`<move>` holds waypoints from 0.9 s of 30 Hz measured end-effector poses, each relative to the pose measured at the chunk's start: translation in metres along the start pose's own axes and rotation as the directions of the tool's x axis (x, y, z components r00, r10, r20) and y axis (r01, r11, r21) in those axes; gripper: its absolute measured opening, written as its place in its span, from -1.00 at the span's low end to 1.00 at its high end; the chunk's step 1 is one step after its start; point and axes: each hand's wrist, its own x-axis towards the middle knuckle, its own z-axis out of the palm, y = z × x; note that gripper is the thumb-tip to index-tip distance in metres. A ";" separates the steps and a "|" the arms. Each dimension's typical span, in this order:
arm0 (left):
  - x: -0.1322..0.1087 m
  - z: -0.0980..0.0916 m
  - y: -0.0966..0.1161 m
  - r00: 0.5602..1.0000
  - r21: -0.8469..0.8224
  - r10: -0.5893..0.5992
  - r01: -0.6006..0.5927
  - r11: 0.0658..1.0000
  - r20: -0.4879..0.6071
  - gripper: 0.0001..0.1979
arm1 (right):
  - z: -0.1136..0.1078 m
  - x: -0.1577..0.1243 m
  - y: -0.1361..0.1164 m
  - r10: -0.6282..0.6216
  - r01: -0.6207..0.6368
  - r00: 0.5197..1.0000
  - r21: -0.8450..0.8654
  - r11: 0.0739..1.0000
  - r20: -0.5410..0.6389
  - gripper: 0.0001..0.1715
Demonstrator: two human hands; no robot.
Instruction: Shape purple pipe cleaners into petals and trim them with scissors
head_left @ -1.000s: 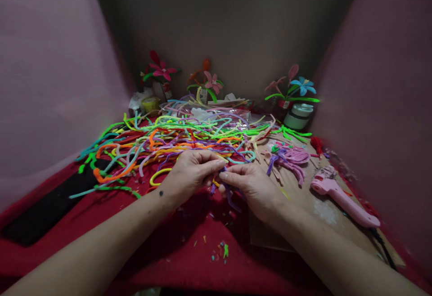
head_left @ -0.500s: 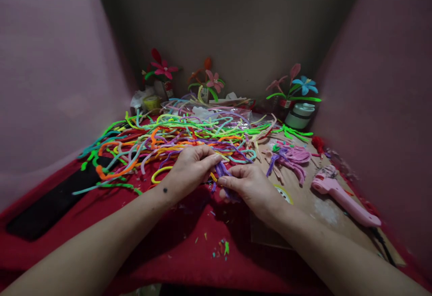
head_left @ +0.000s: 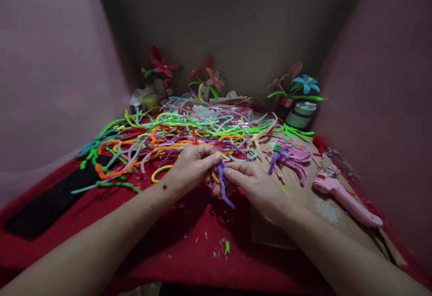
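Note:
Between my two hands is a small bunch of purple pipe cleaners (head_left: 223, 183), with their loose ends hanging down toward the red cloth. My left hand (head_left: 197, 165) pinches the top of the bunch between thumb and fingers. A short yellow-orange piece (head_left: 215, 177) shows beside the purple strands, partly hidden by the fingers. Thumb and forefinger of my right hand (head_left: 248, 177) close on the purple strands from the right side. Just beyond both hands spreads a pile of multicoloured pipe cleaners (head_left: 162, 141).
Pipe cleaner flowers (head_left: 164, 67) stand along the back wall, near a pale lidded jar (head_left: 301, 115). On the cardboard (head_left: 303, 217) at right lie pink-purple pieces (head_left: 297, 154) and a pink glue gun (head_left: 347, 199). A black flat object (head_left: 50, 201) lies left; coloured scraps (head_left: 227, 247) dot the front cloth.
The purple strands, blurred and bunched half a second ago, now hang downward in clear view. My right hand has shifted slightly right and up; my left hand is nearly still.

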 end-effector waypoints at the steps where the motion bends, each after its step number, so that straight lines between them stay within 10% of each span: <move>1: 0.000 0.000 0.001 1.000 0.009 0.000 0.000 1.000 0.000 -0.77 | 0.000 0.000 -0.001 0.009 -0.009 1.000 -0.038 0.999 -0.003 -0.68; 8: -0.004 0.005 0.004 0.998 0.042 0.053 -0.054 0.998 0.022 -0.77 | -0.005 0.002 0.002 0.021 -0.027 0.999 -0.183 0.983 -0.038 -0.62; 15: -0.007 0.007 0.007 0.991 0.002 0.123 -0.123 0.992 0.052 -0.86 | -0.009 0.006 0.009 0.055 -0.054 0.998 0.076 0.996 -0.011 -0.70; 27: -0.004 0.016 -0.012 0.931 -0.433 -0.066 0.229 0.872 0.360 -0.75 | -0.006 0.017 0.018 -0.127 0.211 0.969 0.441 0.873 -0.211 -0.80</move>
